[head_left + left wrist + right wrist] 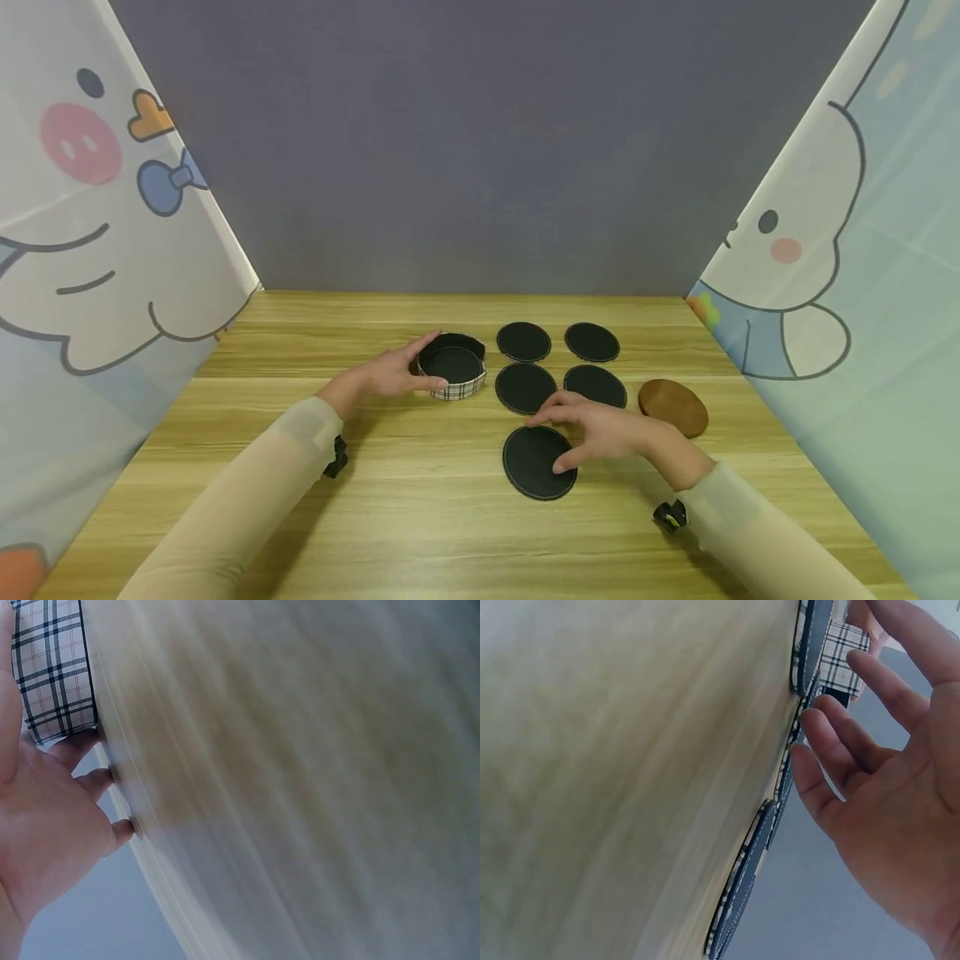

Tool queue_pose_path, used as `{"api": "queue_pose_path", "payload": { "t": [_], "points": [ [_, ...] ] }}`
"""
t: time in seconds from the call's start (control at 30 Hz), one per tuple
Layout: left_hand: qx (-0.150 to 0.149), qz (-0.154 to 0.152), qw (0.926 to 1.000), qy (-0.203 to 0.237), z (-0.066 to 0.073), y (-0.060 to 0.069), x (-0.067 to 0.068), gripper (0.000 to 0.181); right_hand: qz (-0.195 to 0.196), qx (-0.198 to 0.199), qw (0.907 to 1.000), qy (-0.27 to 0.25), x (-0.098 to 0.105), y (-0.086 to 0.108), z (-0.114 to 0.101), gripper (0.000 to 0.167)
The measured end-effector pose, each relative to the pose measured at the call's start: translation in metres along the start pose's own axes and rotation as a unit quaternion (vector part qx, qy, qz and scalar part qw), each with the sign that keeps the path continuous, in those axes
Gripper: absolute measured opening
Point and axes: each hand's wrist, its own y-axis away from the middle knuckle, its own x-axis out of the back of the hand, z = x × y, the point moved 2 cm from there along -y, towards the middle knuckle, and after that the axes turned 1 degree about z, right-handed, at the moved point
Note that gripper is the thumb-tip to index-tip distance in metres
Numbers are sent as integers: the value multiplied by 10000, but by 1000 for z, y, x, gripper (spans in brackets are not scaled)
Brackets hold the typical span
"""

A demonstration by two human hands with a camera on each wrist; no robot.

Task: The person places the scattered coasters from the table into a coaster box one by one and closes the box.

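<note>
On the wooden table, a round, black-lined holder with checked sides (467, 388) stands between the thumb and fingers of the left hand (390, 372), which grips it from its left. That checked wall (56, 671) also shows in the left wrist view, beside the left hand (52, 817). The right hand (603, 431) hovers with spread, slightly bent fingers over the nearest black round coaster (534, 467), its thumb over the coaster's right part. Seen from the right wrist, the right hand (900, 765) has nothing between its fingers; whether it touches the coaster cannot be told.
Beyond the right hand lie several more black coasters in two columns, one of them a far coaster (523, 342). A brown round wooden piece (672, 407) is at their right. A grey wall (480, 167) rises behind the table (420, 533), with cartoon-printed cloths at both sides.
</note>
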Motion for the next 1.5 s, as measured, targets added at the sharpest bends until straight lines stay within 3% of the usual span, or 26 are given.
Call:
{"api": "queue_pose_path", "payload": {
  "t": [0.2, 0.4, 0.83, 1.03, 1.27, 1.5],
  "points": [
    [18, -21, 9999, 149, -2, 0, 0, 119, -163, -123, 9998, 32, -6, 4, 3, 73],
    [-63, 122, 9999, 14, -1, -1, -1, 118, -199, -72, 9995, 244, -8, 2, 3, 76],
    [-55, 157, 9997, 179, -3, -4, -1, 117, -54, -35, 9988, 491, -15, -4, 1, 81],
    [-85, 156, 9997, 180, -1, -3, -1, 118, 120, -19, 9961, 870, -19, -10, -7, 82],
    [-88, 158, 9997, 150, 2, 0, 1, 119, 292, -274, 9906, 1307, -27, -19, -18, 86],
    [-62, 172, 9997, 132, 1, 0, 0, 118, 472, 130, 9808, 1885, -33, -23, -24, 89]
  ]
}}
